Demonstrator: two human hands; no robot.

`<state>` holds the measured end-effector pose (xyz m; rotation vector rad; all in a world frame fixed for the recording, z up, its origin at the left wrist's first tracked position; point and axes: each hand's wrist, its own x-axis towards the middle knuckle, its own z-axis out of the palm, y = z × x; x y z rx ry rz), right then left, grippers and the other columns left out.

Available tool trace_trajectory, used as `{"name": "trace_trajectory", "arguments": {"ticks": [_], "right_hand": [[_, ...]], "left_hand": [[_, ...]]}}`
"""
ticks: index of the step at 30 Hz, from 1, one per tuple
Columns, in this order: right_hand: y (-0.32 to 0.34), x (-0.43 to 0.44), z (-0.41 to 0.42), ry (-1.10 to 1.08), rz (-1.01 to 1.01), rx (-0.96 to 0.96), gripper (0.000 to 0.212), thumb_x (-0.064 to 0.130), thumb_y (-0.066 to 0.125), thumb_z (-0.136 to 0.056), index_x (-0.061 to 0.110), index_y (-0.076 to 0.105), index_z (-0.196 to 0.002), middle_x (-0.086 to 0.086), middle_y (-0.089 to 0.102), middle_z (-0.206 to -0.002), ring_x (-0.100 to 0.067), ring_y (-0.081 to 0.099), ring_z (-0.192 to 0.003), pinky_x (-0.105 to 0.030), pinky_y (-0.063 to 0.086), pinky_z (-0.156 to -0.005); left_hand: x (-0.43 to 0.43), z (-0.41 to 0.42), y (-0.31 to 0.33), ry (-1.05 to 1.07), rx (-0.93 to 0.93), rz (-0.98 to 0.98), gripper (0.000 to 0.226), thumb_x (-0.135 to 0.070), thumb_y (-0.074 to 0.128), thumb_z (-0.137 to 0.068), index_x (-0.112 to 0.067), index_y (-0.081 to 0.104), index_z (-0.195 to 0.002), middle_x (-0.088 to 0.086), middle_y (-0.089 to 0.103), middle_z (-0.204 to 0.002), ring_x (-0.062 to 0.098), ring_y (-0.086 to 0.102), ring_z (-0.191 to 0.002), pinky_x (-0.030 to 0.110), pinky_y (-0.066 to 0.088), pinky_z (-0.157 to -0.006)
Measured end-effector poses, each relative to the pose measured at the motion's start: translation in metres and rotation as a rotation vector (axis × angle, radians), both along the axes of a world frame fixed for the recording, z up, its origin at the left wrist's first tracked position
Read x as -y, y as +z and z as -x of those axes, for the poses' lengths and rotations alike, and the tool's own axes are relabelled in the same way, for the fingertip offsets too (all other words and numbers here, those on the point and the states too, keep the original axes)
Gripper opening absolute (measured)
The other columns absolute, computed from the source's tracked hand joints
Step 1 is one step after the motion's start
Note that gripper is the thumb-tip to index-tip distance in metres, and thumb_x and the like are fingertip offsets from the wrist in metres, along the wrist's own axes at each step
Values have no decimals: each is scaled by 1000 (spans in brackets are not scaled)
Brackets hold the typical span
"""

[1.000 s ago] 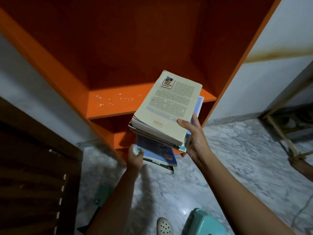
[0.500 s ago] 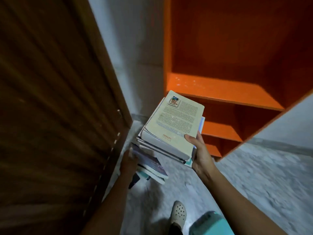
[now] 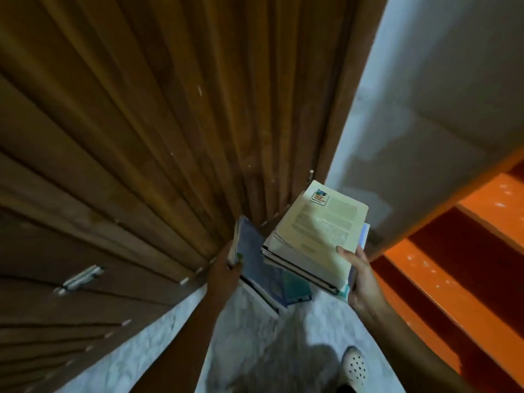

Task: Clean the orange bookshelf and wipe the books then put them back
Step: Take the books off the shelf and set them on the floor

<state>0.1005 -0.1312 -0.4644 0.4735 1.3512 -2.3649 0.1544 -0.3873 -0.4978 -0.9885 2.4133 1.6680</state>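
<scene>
Head view. A stack of books (image 3: 317, 231), cream cover uppermost, sits just right of frame centre. Its long axis runs from 7 to 1 o'clock, with the end bearing the small printed emblem pointing away at 1 o'clock. The right hand (image 3: 364, 282) grips the near right corner, thumb on the cover. At 9 o'clock from the stack, the left hand (image 3: 224, 272) clasps a dark blue book (image 3: 252, 251), tilted, with its long axis running 11 to 5 o'clock. The orange bookshelf (image 3: 453, 265) lies at 3 o'clock, a wooden door (image 3: 141, 137) at 10 o'clock, and a pale floor (image 3: 249, 321) below.
</scene>
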Motion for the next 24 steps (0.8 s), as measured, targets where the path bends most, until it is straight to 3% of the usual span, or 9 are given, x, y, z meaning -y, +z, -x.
{"name": "trace_trajectory", "arguments": {"ticks": [2,5,7,8,12,15,18,20,24], "right_hand": [[-26,-11,12,64,-137,56,58,14,64,-74,31,51,-128,-7,59,-128,-35,55,-115,-58,49,-86],[-70,-24,24,178,-225,140,50,17,61,-80,40,52,-123,-1,59,-124,-31,54,-110,-56,51,-81],[-105,-31,27,205,-272,150,45,17,58,-84,39,51,-123,1,60,-118,-29,56,-105,-48,53,-74],[-122,-32,28,210,-279,148,45,16,57,-85,39,51,-123,1,61,-116,-28,57,-104,-45,53,-71],[-208,-38,22,195,-263,114,42,18,59,-83,36,54,-120,-1,63,-117,-28,59,-103,-44,53,-72],[-272,-44,17,153,-169,64,51,22,61,-77,28,54,-127,-8,61,-127,-33,57,-114,-53,50,-89],[-335,-49,18,110,-98,46,52,17,59,-83,19,49,-134,-12,54,-134,-34,52,-122,-53,47,-95],[-372,-49,21,78,-85,28,50,15,57,-85,17,48,-134,-12,55,-134,-32,53,-121,-49,49,-93],[-423,-38,23,30,-84,12,46,9,53,-88,13,48,-133,-9,61,-125,-26,60,-110,-36,59,-74]], "left_hand": [[-4,-2,-22,76,10,-21,41,-5,61,-88,3,51,-127,23,64,-100,36,61,-93,46,48,-85],[-8,-7,-63,167,-14,-90,37,-21,67,-87,-15,55,-121,1,57,-75,23,56,-70,39,50,-74],[-10,-10,-96,261,-61,-131,54,-46,73,-76,-15,58,-118,12,64,-84,32,63,-77,48,56,-75],[-12,-11,-111,307,-74,-151,59,-49,72,-75,-15,57,-121,13,65,-92,32,65,-83,49,57,-74],[-19,-14,-170,345,-206,-162,37,-22,61,-91,-29,53,-127,8,62,-113,26,64,-98,34,58,-63],[-19,-25,-214,366,-316,-158,35,-20,62,-90,-36,54,-120,9,63,-120,29,62,-107,45,56,-80],[-18,-37,-251,385,-393,-215,38,-14,59,-92,-23,52,-127,1,64,-115,11,65,-94,29,57,-69],[-15,-39,-272,431,-423,-231,41,-16,60,-91,-22,50,-130,-6,63,-109,7,63,-87,27,54,-62],[-9,-44,-311,441,-494,-280,41,-10,60,-90,-26,50,-127,0,62,-115,14,63,-94,35,57,-68]]}}
